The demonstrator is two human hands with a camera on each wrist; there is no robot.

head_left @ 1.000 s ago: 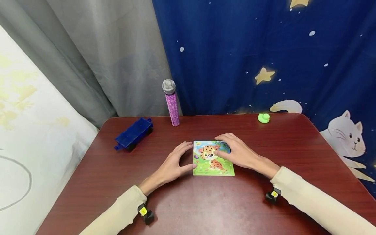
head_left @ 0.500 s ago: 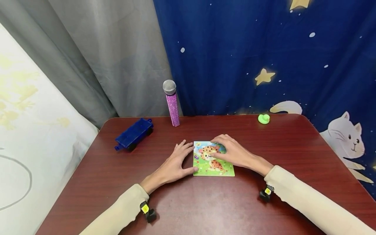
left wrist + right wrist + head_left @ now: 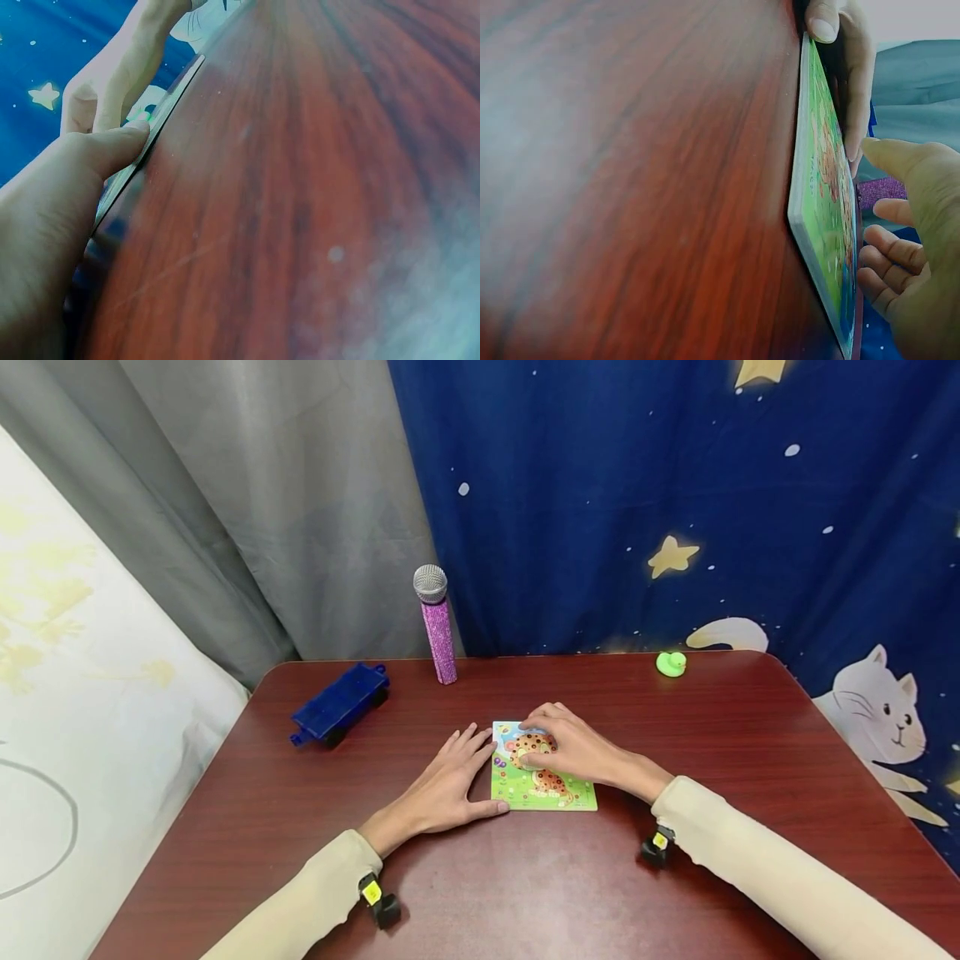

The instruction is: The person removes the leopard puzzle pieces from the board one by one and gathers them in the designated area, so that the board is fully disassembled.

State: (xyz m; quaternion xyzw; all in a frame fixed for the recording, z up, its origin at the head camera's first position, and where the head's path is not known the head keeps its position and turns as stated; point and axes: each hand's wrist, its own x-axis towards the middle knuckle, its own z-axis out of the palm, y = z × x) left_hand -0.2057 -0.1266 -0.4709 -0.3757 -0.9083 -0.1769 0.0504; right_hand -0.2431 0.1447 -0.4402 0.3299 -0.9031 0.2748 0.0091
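Observation:
A square picture board (image 3: 519,792) with a spotted cartoon cub on green and blue lies flat on the table. My left hand (image 3: 448,787) has its fingers spread along the board's left edge, with the thumb at the near left corner. In the left wrist view the left thumb (image 3: 124,144) overlaps the board's edge. Over the upper middle of the board is my right hand (image 3: 577,750), its fingers bent loosely and the thumb apart from them. The right wrist view shows nothing between the right fingers (image 3: 892,255); part of the cub is hidden under this hand.
A blue toy wagon (image 3: 341,702) sits at the back left of the brown table (image 3: 487,893). Close by stands a purple glittery microphone (image 3: 441,635). A green toy duck (image 3: 671,664) is at the back right. Curtains (image 3: 570,510) hang behind.
My right hand has moved left across the board, covering more of the cub's face. My left hand has slid slightly inward and down, its thumb now at the near corner. The board stays put.

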